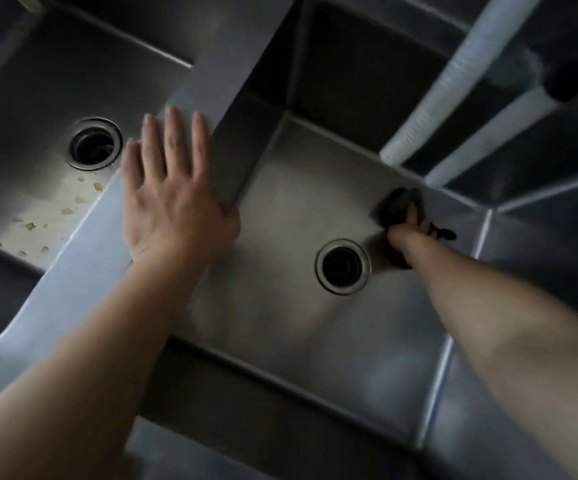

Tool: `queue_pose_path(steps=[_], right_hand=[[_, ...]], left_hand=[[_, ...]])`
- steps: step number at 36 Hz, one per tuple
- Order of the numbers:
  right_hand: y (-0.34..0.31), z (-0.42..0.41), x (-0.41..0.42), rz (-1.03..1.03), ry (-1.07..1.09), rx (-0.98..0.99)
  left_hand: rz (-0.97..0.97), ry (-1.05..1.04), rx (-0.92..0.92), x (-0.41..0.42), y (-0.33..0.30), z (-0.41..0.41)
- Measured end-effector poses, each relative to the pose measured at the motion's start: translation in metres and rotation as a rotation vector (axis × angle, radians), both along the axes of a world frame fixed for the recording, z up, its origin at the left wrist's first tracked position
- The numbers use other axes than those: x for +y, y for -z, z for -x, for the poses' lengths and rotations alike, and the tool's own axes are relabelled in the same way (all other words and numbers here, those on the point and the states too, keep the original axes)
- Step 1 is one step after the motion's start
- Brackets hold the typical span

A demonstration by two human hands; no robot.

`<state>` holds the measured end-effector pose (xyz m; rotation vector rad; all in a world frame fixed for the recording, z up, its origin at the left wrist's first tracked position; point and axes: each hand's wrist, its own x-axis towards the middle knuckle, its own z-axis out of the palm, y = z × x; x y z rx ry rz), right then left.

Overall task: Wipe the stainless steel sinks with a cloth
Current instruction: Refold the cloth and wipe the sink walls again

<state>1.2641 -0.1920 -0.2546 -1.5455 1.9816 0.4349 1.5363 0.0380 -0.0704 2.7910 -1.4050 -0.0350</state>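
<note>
The right hand (407, 230) squeezes a dark cloth (400, 206) on the sink (280, 209) floor. The left hand (173, 199) lies flat, fingers straight. The cloth looks soft and light; bunching it works best.

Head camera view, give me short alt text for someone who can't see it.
The right hand grips a dark cloth on the floor of a steel sink, beyond its drain. The left hand rests flat on the divider.
</note>
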Motion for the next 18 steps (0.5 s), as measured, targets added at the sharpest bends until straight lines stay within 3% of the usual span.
queue_pose_path(steps=[6, 13, 18], right_hand=[[-0.019, 0.075, 0.106, 0.012, -0.247, 0.133], [-0.035, 0.104, 0.218, -0.099, -0.65, 0.127], [-0.048, 0.091, 0.251, -0.27, -0.666, -0.024]], left_hand=[[0.054, -0.025, 0.152, 0.018, -0.012, 0.011], [-0.056, -0.09, 0.306, 0.108, -0.031, 0.121], [0.006, -0.205, 0.403, 0.181, -0.058, 0.199]])
